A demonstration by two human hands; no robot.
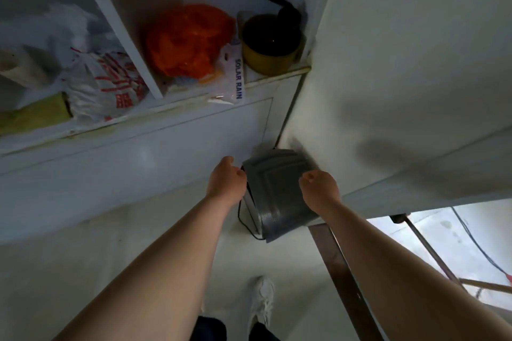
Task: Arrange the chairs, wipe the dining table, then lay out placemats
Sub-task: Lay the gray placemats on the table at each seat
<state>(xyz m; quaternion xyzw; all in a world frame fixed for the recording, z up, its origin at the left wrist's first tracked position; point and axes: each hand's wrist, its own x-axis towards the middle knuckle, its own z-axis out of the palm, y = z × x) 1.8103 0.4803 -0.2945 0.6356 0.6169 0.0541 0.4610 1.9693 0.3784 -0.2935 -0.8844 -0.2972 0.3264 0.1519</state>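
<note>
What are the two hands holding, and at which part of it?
Grey placemats, apparently a stack. The left hand grips the left edge, and the right hand grips the right edge.

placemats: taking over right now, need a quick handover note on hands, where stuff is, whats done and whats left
Left hand: grips the left edge of the placemats.
Right hand: grips their right edge.
Placemats: a grey stack, tilted, held low in the corner between the cabinet and the white panel, below the shelf with the orange bag.
Done: the mats are in hand. The chairs and table are out of view, so arranging and wiping cannot be checked.
Left: carry the stack to the table and lay the mats out.
</note>
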